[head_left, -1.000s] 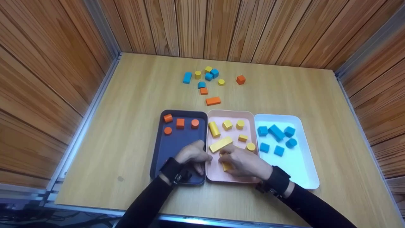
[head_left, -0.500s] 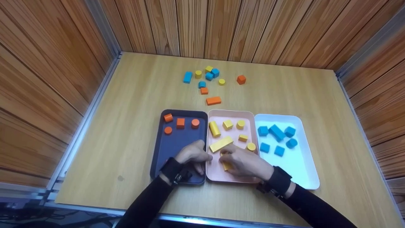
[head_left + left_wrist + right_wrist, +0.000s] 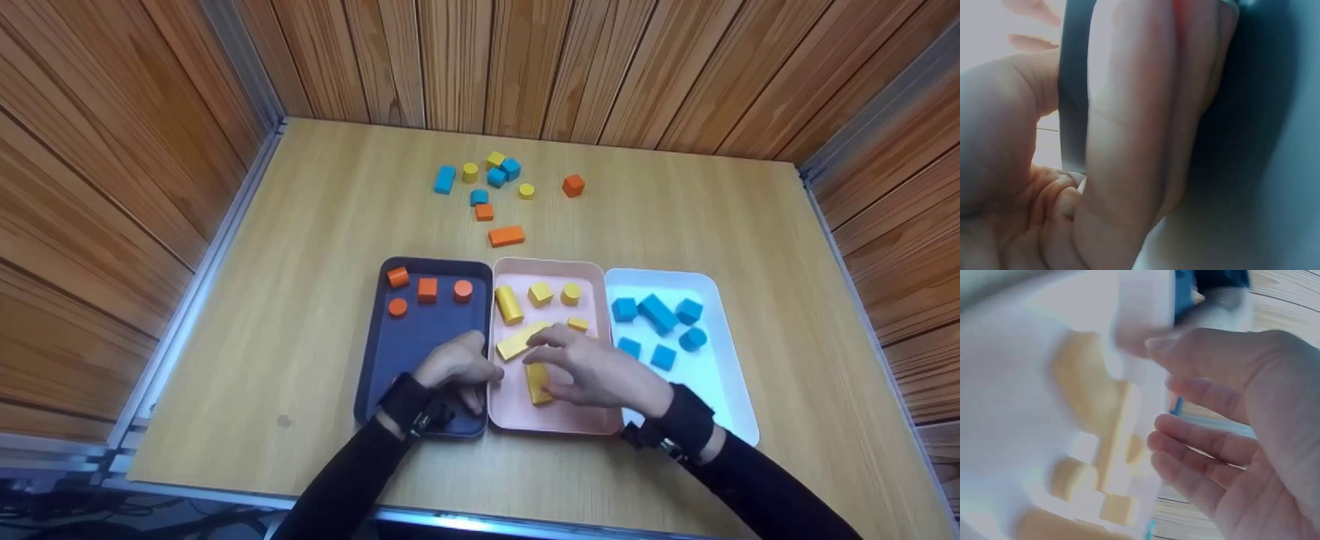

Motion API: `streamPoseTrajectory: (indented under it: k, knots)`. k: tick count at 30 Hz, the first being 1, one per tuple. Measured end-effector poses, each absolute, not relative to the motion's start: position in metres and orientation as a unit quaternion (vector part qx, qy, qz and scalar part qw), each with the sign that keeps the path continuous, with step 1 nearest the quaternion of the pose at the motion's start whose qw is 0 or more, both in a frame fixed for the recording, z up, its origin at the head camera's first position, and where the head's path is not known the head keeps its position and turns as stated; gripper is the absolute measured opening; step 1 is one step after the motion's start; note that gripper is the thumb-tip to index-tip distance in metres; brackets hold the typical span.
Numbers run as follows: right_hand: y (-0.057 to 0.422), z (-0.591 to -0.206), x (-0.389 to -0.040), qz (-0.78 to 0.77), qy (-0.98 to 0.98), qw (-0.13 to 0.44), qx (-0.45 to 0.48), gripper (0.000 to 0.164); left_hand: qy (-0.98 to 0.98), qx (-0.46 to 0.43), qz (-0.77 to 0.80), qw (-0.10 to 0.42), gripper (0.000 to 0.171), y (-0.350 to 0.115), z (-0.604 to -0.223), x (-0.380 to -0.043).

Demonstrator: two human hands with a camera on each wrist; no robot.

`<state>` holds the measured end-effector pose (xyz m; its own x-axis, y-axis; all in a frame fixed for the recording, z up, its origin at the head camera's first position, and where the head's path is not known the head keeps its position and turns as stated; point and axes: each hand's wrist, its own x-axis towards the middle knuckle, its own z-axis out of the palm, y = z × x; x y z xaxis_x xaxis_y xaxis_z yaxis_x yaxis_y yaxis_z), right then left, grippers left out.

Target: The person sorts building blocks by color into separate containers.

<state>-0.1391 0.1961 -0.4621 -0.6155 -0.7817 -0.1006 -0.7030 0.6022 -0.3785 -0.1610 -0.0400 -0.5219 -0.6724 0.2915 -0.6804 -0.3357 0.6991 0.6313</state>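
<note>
My left hand pinches the rim of the navy tray where it meets the pink tray. In the left wrist view its thumb and fingers lie on either side of the dark wall. Over the pink tray, my right hand hovers with fingers spread and nothing in them. Just left of its fingertips lies a yellow rectangular block. A long yellow block rests beyond that one. Farther back in this tray are a yellow cylinder and a yellow cube.
Several orange blocks sit at the back of the navy tray. On the right, a white tray holds several blue blocks. Mixed blocks, including an orange bar, lie on the table behind the trays. Wooden panels enclose the table.
My right hand has let go of the yellow rectangular block, opened its fingers and moved slightly up and right. The block stays in the pink tray. My left hand has not moved.
</note>
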Motion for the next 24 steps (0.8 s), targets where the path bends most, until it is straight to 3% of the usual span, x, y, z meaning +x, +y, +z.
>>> streamPoseTrajectory:
  k: [7, 15, 18, 24]
  knots:
    - [0.214, -0.418, -0.179, -0.196, 0.9, 0.034, -0.389, 0.043, 0.826, -0.022, 0.389, 0.407, 0.023, -0.04, -0.522, -0.161]
    - [0.24, -0.406, -0.272, -0.213, 0.906, -0.075, -0.357, 0.045, 0.83, -0.019, 0.387, 0.401, 0.021, -0.041, -0.521, -0.163]
    - [0.247, -0.412, -0.304, -0.223, 0.922, -0.058, -0.313, 0.045, 0.832, -0.021, 0.38, 0.404, 0.022, -0.04, -0.521, -0.162]
    - [0.251, -0.431, -0.361, -0.231, 0.949, 0.039, -0.21, 0.046, 0.83, -0.023, 0.381, 0.407, 0.022, -0.038, -0.522, -0.162]
